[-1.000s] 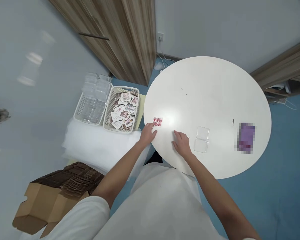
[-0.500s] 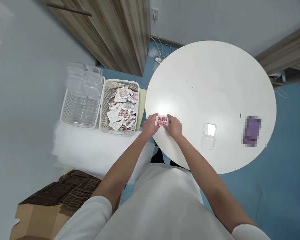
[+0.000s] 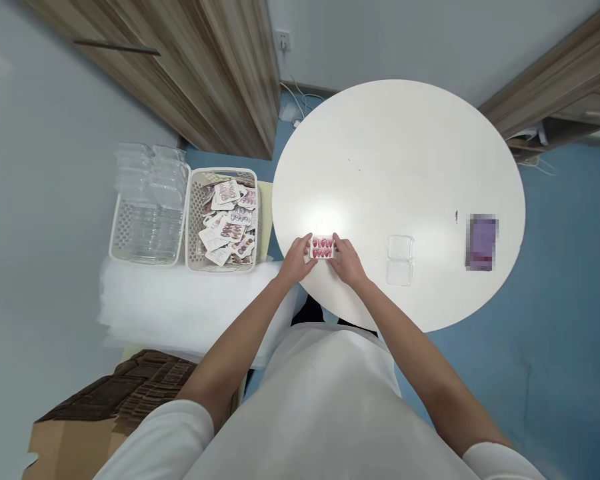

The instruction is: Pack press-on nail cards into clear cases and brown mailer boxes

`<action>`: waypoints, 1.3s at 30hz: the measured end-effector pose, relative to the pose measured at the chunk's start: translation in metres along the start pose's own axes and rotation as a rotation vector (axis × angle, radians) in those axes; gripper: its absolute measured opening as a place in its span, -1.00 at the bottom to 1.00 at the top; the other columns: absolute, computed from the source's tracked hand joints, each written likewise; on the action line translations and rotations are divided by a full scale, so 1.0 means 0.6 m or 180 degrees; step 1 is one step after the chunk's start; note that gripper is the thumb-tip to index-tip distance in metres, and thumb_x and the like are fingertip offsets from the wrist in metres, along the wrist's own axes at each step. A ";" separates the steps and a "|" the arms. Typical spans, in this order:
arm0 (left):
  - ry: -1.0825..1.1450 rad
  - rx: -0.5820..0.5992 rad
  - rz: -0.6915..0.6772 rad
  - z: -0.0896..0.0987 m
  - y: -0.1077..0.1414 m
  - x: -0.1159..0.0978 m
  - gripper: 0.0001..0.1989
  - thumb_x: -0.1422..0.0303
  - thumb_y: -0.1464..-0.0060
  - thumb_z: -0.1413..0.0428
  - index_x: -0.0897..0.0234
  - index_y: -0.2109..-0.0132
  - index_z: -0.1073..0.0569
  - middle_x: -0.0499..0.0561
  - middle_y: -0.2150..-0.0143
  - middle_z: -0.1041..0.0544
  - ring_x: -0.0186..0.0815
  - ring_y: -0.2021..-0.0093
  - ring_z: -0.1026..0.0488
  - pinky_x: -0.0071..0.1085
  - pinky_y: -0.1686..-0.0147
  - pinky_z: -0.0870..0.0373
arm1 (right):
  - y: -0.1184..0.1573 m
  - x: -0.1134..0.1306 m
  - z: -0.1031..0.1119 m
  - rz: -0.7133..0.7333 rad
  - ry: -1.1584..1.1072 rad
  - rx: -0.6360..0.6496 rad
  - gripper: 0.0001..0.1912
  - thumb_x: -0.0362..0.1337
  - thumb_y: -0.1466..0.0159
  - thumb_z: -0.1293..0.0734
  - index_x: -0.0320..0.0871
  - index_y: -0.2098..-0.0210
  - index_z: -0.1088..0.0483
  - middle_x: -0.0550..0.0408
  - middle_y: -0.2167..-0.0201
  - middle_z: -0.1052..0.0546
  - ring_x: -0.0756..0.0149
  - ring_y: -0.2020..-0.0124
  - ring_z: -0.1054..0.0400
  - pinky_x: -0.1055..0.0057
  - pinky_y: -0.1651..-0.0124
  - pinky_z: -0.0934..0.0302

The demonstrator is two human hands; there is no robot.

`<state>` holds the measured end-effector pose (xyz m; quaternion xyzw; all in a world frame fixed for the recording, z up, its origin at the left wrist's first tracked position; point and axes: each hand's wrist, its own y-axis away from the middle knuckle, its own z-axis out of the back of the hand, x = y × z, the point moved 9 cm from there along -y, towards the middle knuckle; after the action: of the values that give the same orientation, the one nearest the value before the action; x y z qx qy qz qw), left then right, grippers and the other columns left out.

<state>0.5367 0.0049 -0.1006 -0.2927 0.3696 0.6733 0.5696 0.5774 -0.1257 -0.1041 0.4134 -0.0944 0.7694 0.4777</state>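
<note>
A small white card of red press-on nails point(image 3: 322, 247) is held flat between my hands, above the near left edge of the round white table point(image 3: 405, 147). My left hand point(image 3: 297, 259) grips its left edge between thumb and fingers. On the opposite edge, my right hand point(image 3: 347, 259) pinches the card the same way. The nails lie in two rows and face up. To the right on the table lies a clear plastic case point(image 3: 401, 248), unfolded, with its two halves one above the other.
Left of the table, a white basket point(image 3: 192, 220) holds many nail cards. Beside it another basket point(image 3: 121, 230) is stacked with clear plastic cases. White sheeting point(image 3: 170, 293) lies in front of them, near a cardboard box point(image 3: 75, 440). A blurred purple object point(image 3: 482, 242) rests at the table's right.
The whole view has shifted and turned slightly, so the table and baskets appear further left. Both hands still hold the nail card, now more level and less covered by fingers.
</note>
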 end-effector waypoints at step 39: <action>0.0008 0.0360 0.0788 -0.313 0.014 -0.156 -0.26 0.41 0.12 -0.16 0.19 -0.21 -0.05 0.06 0.10 -0.29 -0.36 0.26 -0.32 -0.34 0.19 -0.32 | 0.182 -0.272 0.181 -0.0263 -0.0533 0.0132 -0.18 -0.31 -0.03 -0.29 -0.03 -0.22 0.14 -0.04 -0.08 -0.14 0.13 -0.03 -0.12 0.13 0.00 -0.15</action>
<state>0.5401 -0.2032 -0.1270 -0.2130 0.4410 0.7162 0.4973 0.5809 -0.3488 -0.1258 0.4897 -0.1009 0.7135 0.4909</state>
